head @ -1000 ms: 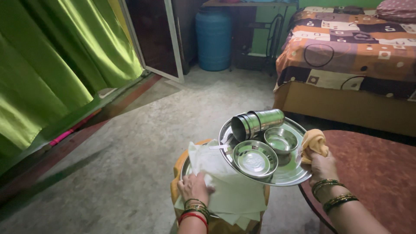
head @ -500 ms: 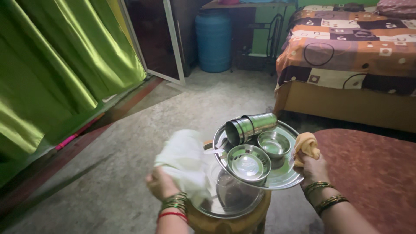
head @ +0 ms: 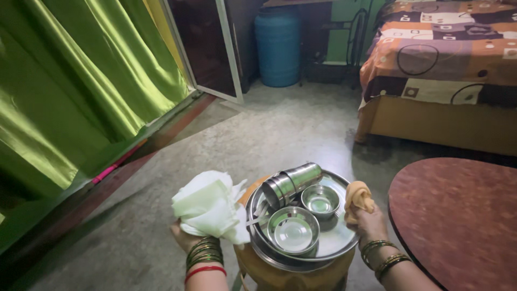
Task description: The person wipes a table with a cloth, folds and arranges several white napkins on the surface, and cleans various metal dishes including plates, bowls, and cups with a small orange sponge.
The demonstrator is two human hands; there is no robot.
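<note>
My right hand [head: 370, 225] grips the right rim of a round steel plate [head: 335, 242] together with an orange cloth [head: 358, 196]. On the plate lie a tipped-over steel tumbler [head: 291, 183] and two small steel bowls [head: 293, 230], one nearer me [head: 320, 200] and one behind it. The plate sits low over another steel plate on an orange-covered stool [head: 280, 272]. My left hand [head: 186, 240] holds a bunched pale white cloth [head: 209, 207] just left of the plates.
A round reddish table [head: 463, 215] stands at the right. A bed with a patterned cover [head: 447, 48] is behind it. A blue barrel [head: 278, 46] and a dark door [head: 202, 43] are at the back; green curtains [head: 70, 97] hang along the left.
My left hand lifted the white cloth off the stool's plate and bunched it up to the left. My right hand lowered the loaded plate onto the uncovered plate.
</note>
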